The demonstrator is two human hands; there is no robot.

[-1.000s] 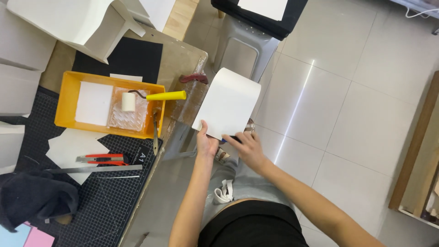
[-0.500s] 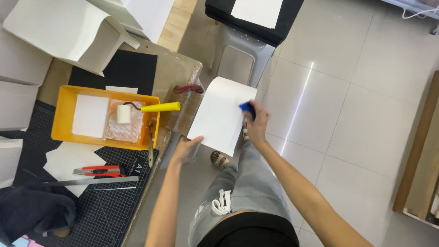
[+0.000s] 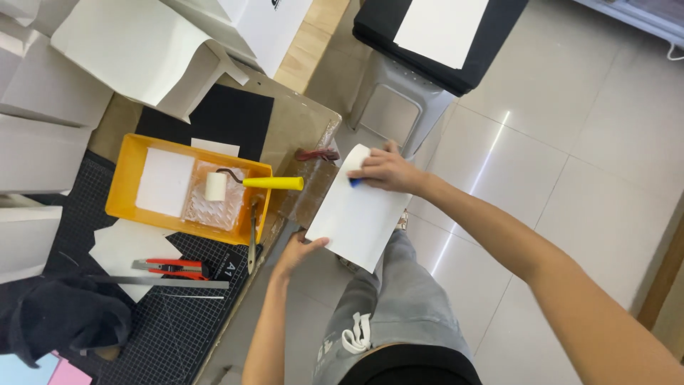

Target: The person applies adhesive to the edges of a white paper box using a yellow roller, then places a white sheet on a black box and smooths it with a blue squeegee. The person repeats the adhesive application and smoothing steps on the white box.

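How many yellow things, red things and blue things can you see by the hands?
Yellow: 2, the tray and the roller handle
Red: 1, the cutter
Blue: 1, the small tool under the right hand
Total: 4

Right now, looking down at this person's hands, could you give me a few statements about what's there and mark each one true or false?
1. The right hand presses a small blue tool against the white sheet. True.
2. The left hand grips the red utility knife. False: the knife lies on the black cutting mat; the left hand holds the sheet's lower edge.
3. The roller with the yellow handle rests in the orange tray. True.
4. The white sheet lies flat on the mat. False: it is held up off the table's edge, above the person's lap.
5. The orange tray stands on the tiled floor. False: it stands on the table.
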